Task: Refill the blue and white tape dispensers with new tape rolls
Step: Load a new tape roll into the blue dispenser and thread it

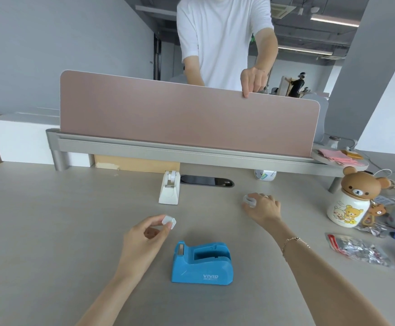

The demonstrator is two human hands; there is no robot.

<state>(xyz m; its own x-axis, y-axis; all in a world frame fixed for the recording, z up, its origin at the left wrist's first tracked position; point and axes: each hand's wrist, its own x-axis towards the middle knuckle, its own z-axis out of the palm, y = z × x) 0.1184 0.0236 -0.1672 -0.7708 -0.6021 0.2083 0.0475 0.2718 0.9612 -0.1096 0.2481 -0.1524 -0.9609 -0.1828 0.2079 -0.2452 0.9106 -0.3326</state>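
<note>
The blue tape dispenser (202, 263) stands on the grey desk near me, its roll slot empty. Just above and left of it, my left hand (142, 241) pinches a small white plastic core (169, 221) between thumb and fingers. Farther right, my right hand (263, 208) rests on the desk with its fingers closed around a small clear tape roll (249, 200). The white tape dispenser (169, 190) stands upright at the back of the desk, under the divider, with a white spool in its top.
A pink divider (187, 116) on a grey rail closes off the desk's back; a person in a white shirt stands behind it with a hand on its top edge. A bear-lidded jar (349, 203), foil packets (358, 250) and clutter fill the right side. A black cable hatch (207, 180) lies beside the white dispenser.
</note>
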